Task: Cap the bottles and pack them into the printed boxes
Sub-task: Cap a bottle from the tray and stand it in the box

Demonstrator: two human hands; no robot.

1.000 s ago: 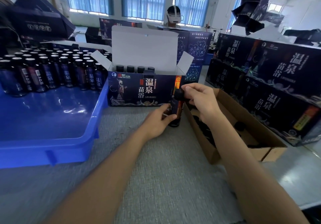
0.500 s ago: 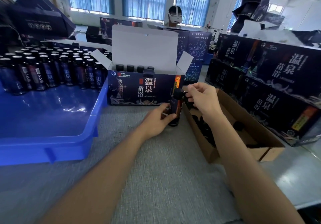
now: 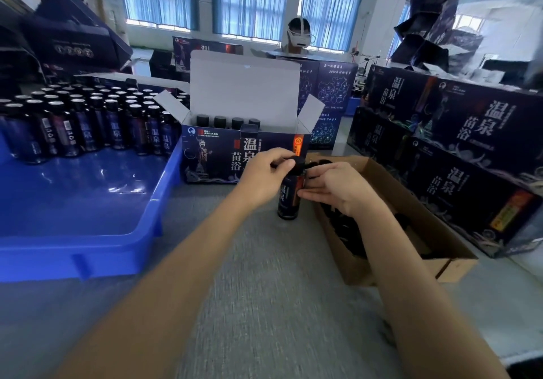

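Note:
A dark labelled bottle (image 3: 289, 202) stands on the grey table in front of the open printed box (image 3: 211, 158). My left hand (image 3: 264, 176) curls its fingers round the black cap (image 3: 299, 162) on the bottle's top. My right hand (image 3: 332, 187) holds the bottle's body from the right, fingers along its side and thumb up near the cap. Several capped bottles (image 3: 220, 121) stand in a row inside the printed box, whose lid flap is raised. Many more bottles (image 3: 88, 126) fill the far end of the blue tray (image 3: 88, 246) at left.
A brown cardboard box (image 3: 411, 211) holding loose black caps sits right of the bottle. Closed printed boxes (image 3: 470, 149) are stacked along the right. More boxes stand behind, and a person wearing a headset (image 3: 298, 36) is at the far side.
My hands have swapped places on the bottle. The left hand rose from the lower body to the cap, and the right hand dropped from the cap to the body.

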